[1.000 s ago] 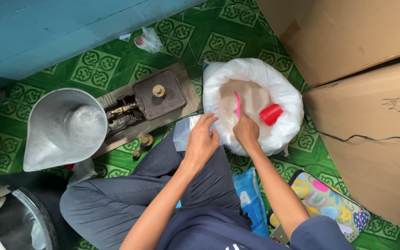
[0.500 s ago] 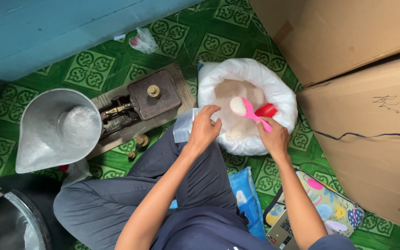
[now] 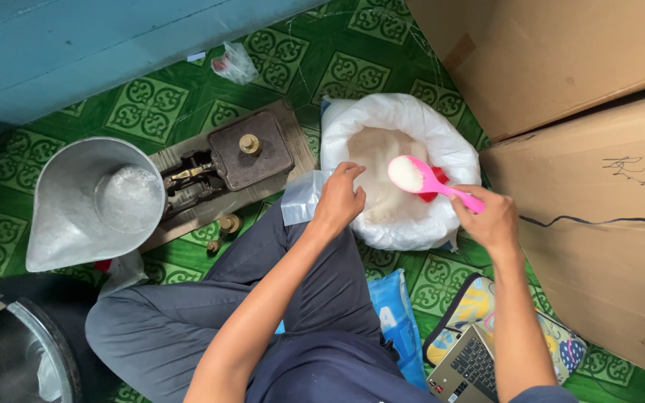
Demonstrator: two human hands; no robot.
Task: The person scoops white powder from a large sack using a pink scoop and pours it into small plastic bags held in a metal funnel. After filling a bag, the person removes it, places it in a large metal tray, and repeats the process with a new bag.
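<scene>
On the green patterned floor: one white sack [image 3: 419,224], one pink scoop [image 3: 425,179], one balance scale [image 3: 218,168], one metal pan [image 3: 76,209], two cardboard boxes [image 3: 561,60], one laptop [image 3: 472,369], two brass weights [image 3: 222,231], two hands [image 3: 337,201].

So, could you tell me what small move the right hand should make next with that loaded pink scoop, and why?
Probably carry the pink scoop leftward and tip it into the small clear bag. The right hand holds it level above the white sack, heaped with white grains, while the left hand grips the bag at the sack's rim, seemingly ready to receive.
</scene>
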